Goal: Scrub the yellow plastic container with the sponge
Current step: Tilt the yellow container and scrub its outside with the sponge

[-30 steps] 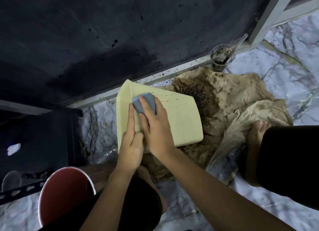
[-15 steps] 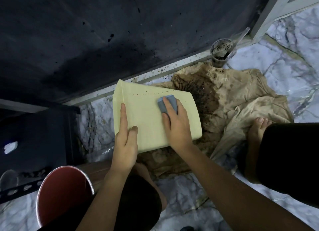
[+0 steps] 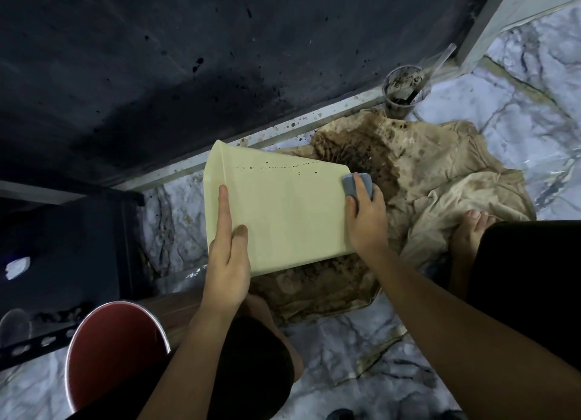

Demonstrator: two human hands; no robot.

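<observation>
Pale yellow plastic container, tapered and flat-sided, lies on its side, held over a stained beige cloth spread on the marble-patterned floor. Wide rim end points to my left, narrower base end to my right. A dotted line of dark specks runs along the upper part of the facing wall.

My left hand holds the container at its near left edge: index finger laid straight along the wall just inside the rim, thumb pressed flat on the wall beside it, the other fingers out of sight under the edge.

My right hand grips a small blue-grey sponge; fingers curled over it, clamped. Sponge sits at the upper right corner of the container, at the base edge, touching the plastic and partly over the dark brown wet patch of the cloth behind.

My bare right foot rests on the cloth's right part, beside a dark trouser leg.

Clear plastic cup with dark muddy contents and a straw stands beyond the cloth, against the light metal sill of a dark, spattered panel.

Round red stool seat with metal rim sits lower left, near my left forearm.
</observation>
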